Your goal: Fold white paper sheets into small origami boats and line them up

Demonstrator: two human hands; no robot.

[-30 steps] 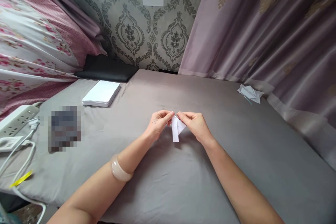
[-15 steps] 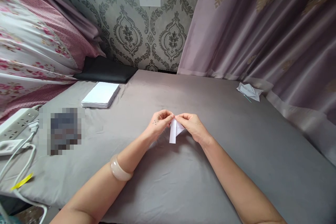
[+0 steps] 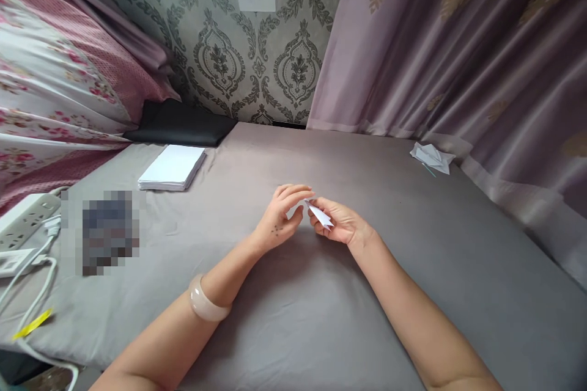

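A small folded white paper (image 3: 320, 215), narrow and pointed at its far end, lies in my right hand (image 3: 342, 222), whose fingers are closed around it. My left hand (image 3: 280, 215) is just left of the paper's tip, thumb and fingers apart and curved, with nothing visible between them. A pale bangle (image 3: 206, 300) circles my left forearm. Both hands are above the grey cloth (image 3: 293, 317) that covers the surface.
A stack of white paper (image 3: 172, 168) lies at the back left, near a black folded item (image 3: 181, 123). Crumpled or folded white papers (image 3: 432, 157) sit at the far right by the curtain. At the left edge are a power strip (image 3: 27, 220), cables and a blurred-out patch (image 3: 110, 232).
My left hand has let go of the paper and opened. My right hand has turned, and the paper now shows as a narrow point instead of a hanging strip with a flap.
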